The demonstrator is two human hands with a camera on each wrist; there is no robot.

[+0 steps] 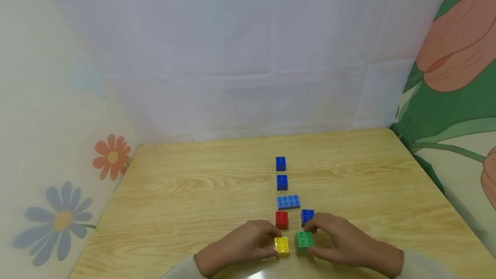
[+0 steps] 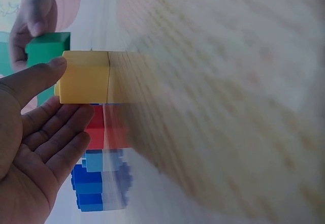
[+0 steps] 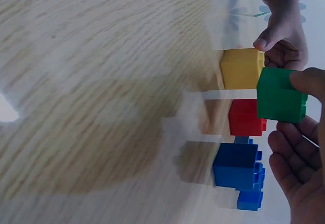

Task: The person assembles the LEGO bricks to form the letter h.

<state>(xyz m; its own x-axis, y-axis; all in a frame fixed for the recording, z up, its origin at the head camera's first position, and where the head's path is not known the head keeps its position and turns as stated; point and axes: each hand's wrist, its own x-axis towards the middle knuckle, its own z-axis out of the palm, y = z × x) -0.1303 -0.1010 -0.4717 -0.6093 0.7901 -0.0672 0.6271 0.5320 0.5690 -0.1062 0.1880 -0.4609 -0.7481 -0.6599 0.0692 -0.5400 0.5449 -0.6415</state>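
Note:
My left hand (image 1: 248,243) pinches a yellow building block (image 1: 281,246) between thumb and fingers; in the left wrist view its base meets the tabletop. Just to its right, a green building block (image 1: 304,241) is pinched by my right hand (image 1: 342,242). The right wrist view has this green block (image 3: 278,96) raised off the table, studs facing up. Behind the yellow block stands a red block (image 1: 282,220). A dark blue block (image 1: 307,216) sits behind the green one, partly covered by my right fingers.
Farther back, a wider, lighter blue block (image 1: 288,202) lies crosswise, with two small dark blue blocks, a nearer one (image 1: 282,182) and a farther one (image 1: 280,163), lined up beyond it. The wood-grain table (image 1: 186,188) ends at a white cloth (image 1: 240,55); flowered panels flank both sides.

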